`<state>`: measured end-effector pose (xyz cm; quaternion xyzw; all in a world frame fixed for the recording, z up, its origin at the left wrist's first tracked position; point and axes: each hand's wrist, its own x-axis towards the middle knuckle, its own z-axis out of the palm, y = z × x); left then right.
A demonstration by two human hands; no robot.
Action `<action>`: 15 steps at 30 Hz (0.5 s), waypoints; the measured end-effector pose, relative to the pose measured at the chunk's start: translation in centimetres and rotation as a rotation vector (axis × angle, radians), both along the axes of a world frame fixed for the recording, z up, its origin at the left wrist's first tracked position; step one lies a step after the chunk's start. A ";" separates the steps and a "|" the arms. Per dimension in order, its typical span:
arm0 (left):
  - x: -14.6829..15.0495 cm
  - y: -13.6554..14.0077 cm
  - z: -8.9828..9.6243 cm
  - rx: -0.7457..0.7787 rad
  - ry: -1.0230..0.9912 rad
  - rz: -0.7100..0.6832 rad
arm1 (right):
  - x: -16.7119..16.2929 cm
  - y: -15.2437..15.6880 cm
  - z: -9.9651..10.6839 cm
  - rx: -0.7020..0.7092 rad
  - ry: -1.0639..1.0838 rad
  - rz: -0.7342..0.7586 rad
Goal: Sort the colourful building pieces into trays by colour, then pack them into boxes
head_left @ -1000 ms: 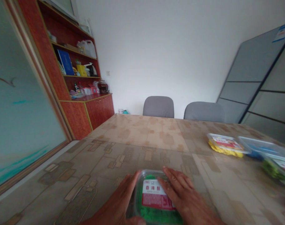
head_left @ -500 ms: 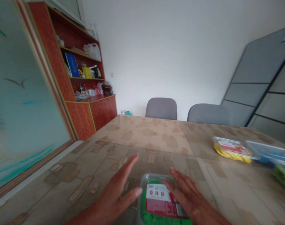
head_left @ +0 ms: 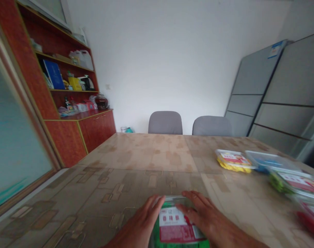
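A clear plastic container [head_left: 177,237] with bright green contents sits on the table right in front of me, a white and red label on its lid. My left hand [head_left: 146,215] lies along its left edge, fingers close together at the far left corner. On the opposite side, my right hand [head_left: 202,212] grips the right edge, with fingers over the far right corner and the label's right end. The near side of the container runs out of the frame. Parts of both hands' undersides are hidden.
Several similar containers stand at the right: one with yellow contents [head_left: 234,167], one with blue [head_left: 266,163], one with green [head_left: 278,182] and one with red [head_left: 310,220]. Two grey chairs [head_left: 165,123] stand behind the patterned table [head_left: 151,153]. A red-brown shelf unit [head_left: 95,132] is at left.
My left hand has come right, from open beside the container onto its left edge. My right hand stays on its right side. The view has turned to the right, showing the red-filled container.
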<state>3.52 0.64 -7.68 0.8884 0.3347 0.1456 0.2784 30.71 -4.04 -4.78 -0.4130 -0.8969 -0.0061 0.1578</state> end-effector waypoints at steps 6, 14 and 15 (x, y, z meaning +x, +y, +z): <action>10.1 1.4 5.5 0.032 -0.189 -0.100 | 6.7 -1.8 7.2 -0.307 -0.018 -0.253; 24.9 6.0 5.5 0.036 -0.369 -0.328 | 17.7 -0.8 6.1 -0.371 -0.188 -0.730; 26.2 6.4 4.9 0.013 -0.371 -0.303 | 18.4 -0.5 5.6 -0.391 -0.212 -0.780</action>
